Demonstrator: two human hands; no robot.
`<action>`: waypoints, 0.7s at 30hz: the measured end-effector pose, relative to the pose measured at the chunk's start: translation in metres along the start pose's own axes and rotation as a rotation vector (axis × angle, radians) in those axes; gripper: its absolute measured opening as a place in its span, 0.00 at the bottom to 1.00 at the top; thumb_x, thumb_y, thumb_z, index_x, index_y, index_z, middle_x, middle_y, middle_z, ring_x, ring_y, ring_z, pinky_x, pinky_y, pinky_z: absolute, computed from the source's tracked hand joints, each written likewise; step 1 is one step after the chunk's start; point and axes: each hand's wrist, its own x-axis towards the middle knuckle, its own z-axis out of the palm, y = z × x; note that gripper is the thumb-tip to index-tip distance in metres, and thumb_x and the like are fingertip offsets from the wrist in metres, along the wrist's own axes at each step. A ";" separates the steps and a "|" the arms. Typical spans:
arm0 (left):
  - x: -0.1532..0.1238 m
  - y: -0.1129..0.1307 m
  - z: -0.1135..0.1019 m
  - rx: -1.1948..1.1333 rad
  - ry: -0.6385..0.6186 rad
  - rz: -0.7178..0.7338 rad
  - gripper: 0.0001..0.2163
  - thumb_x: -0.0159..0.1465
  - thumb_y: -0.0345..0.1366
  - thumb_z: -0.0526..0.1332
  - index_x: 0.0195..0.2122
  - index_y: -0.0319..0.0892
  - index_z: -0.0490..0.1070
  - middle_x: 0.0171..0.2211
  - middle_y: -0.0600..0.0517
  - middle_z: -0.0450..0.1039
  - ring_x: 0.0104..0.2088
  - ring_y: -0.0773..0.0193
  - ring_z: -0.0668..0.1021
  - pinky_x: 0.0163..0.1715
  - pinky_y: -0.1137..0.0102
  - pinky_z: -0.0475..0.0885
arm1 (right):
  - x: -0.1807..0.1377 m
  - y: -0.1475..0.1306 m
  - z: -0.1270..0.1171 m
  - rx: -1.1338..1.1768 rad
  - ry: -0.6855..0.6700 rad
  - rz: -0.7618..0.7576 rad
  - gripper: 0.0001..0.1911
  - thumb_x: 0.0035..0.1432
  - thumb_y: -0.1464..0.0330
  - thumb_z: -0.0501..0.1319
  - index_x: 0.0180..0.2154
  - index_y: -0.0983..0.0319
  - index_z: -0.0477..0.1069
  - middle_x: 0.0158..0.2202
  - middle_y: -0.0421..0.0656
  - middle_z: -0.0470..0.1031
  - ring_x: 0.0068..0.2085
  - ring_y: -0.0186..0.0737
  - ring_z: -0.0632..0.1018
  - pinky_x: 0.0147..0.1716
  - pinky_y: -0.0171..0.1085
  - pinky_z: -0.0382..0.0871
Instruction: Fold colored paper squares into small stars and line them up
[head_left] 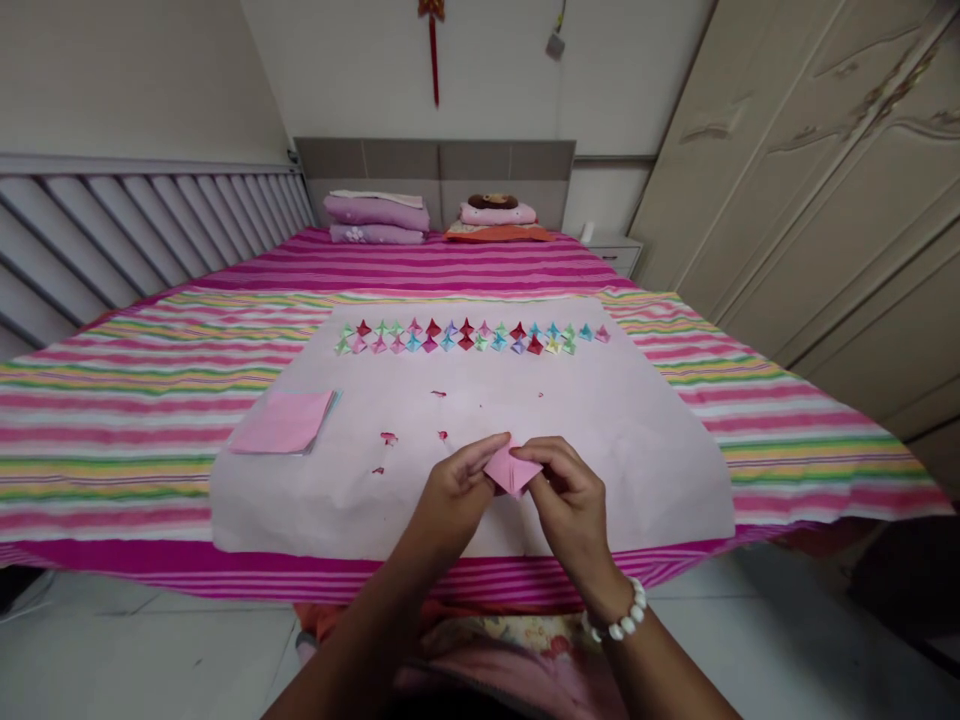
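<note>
Between my two hands is a pink folded origami paper (513,470), diamond-shaped with a crease down its middle. My left hand (459,492) pinches its left corner, with the thumb near the top. On the right side, my right hand (571,500) grips the paper with thumb and fingers; a white bead bracelet circles that wrist. Both hands hover over a large white sheet (315,505) spread on the bed. Farther back on the sheet stand two rows of small folded paper pieces (466,335) in several colours. Left of my hands lies a stack of square paper (281,422), pink on top.
Small red marks (388,438) dot the sheet. Striped bedding (112,400) surrounds it. Folded purple bedding (376,212) and a pink pile (498,214) rest by the headboard (390,165). A slatted rail (150,220) runs along the left, a wardrobe (810,200) along the right.
</note>
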 end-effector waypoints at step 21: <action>0.012 -0.006 -0.011 -0.075 0.097 -0.274 0.12 0.48 0.41 0.72 0.29 0.39 0.80 0.25 0.51 0.77 0.28 0.69 0.73 0.32 0.74 0.66 | 0.011 0.006 -0.001 0.403 -0.009 0.549 0.14 0.43 0.70 0.70 0.36 0.58 0.77 0.28 0.39 0.76 0.29 0.36 0.74 0.29 0.34 0.68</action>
